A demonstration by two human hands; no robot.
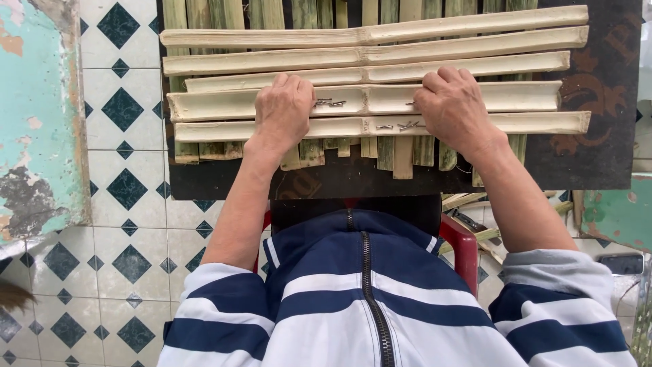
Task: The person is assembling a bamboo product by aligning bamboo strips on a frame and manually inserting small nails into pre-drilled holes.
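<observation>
5 split bamboo strips, crosswise over upright slats, tops cut off. Left hand, right hand: fingers curled, pressing strips. Small nails between, indistinct. Dark surface.

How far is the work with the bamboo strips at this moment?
Done: five pale split bamboo strips lie crosswise over a row of upright green slats on the dark board. In hand: the left hand and the right hand both press on the lower strips, with small nails lying loose between them. Left: I see no nail driven in; the slat ends below remain uncovered.
</observation>
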